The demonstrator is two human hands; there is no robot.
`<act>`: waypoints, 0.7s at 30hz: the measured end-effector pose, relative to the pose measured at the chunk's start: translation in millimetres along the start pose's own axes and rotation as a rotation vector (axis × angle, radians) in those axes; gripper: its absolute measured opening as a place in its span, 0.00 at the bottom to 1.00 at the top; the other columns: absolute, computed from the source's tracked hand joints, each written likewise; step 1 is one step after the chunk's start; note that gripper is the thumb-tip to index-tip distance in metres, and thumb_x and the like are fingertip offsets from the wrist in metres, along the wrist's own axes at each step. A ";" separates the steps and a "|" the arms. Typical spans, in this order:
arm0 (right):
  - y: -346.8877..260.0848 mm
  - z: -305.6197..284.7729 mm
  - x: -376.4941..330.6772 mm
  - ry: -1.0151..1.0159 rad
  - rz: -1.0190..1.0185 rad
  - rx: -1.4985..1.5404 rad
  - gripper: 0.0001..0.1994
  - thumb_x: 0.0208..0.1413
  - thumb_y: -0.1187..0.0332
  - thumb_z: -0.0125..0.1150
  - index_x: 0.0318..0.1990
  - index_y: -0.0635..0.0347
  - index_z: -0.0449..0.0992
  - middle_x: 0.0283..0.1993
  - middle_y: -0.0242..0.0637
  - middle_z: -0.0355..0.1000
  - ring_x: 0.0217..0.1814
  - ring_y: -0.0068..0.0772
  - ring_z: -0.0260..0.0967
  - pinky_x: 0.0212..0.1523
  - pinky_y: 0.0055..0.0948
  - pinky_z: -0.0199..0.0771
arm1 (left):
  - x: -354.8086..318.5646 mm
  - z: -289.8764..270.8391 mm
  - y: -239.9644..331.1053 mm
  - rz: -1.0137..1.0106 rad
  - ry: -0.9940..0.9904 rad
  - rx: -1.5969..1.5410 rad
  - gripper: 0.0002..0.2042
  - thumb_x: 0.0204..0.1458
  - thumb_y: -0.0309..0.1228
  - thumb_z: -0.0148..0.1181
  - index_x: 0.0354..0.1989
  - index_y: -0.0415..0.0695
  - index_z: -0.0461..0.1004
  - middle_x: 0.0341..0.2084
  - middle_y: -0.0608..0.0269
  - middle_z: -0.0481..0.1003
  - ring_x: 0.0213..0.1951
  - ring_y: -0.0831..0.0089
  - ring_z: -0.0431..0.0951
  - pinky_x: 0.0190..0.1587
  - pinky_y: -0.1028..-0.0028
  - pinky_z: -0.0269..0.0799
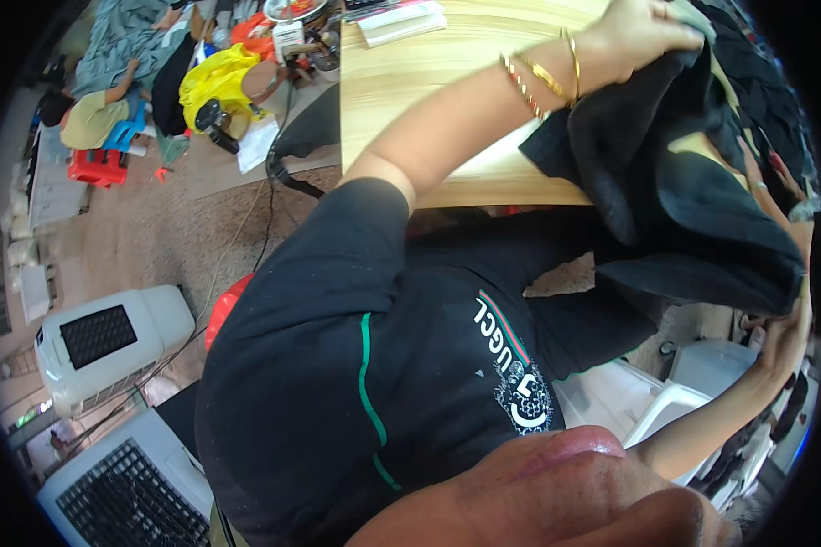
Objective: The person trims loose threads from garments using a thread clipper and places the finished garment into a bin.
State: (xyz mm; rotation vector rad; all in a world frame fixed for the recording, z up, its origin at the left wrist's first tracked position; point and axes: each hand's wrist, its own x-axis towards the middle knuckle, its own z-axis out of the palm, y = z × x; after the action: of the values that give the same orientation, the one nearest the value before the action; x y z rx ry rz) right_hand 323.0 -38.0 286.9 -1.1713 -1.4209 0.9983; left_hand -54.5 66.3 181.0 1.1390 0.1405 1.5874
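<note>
My left hand, with gold bangles on its wrist, reaches over the light wooden table at upper right. Its fingers close on the upper part of a black cloth, which hangs in loose folds past the table edge. At the far right my right hand grips the cloth's lower right edge, its fingers partly hidden. Farther up the rim a hand and a wrist with a grey band show; whose they are I cannot tell. The cloth's exact kind does not show.
More dark cloth is heaped at the far right. White plastic bins stand below the cloth. Left are a white air cooler, cables and a yellow bag. Another person sits at the far left by a red stool.
</note>
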 end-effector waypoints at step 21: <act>57.6 166.3 -88.5 -0.574 -0.571 -1.014 0.13 0.42 0.85 0.62 0.39 0.68 0.78 0.43 0.46 0.74 0.44 0.44 0.74 0.45 0.34 0.74 | -104.8 56.8 -24.6 -0.050 -0.185 0.711 0.13 0.49 0.34 0.65 0.35 0.34 0.79 0.28 0.53 0.79 0.31 0.70 0.79 0.33 0.72 0.72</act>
State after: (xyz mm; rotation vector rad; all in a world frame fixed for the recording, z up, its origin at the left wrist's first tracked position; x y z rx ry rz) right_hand 170.6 -114.1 187.9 -1.0367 -2.7006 0.1408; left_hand -6.0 -35.3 134.6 1.8018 0.6421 1.4072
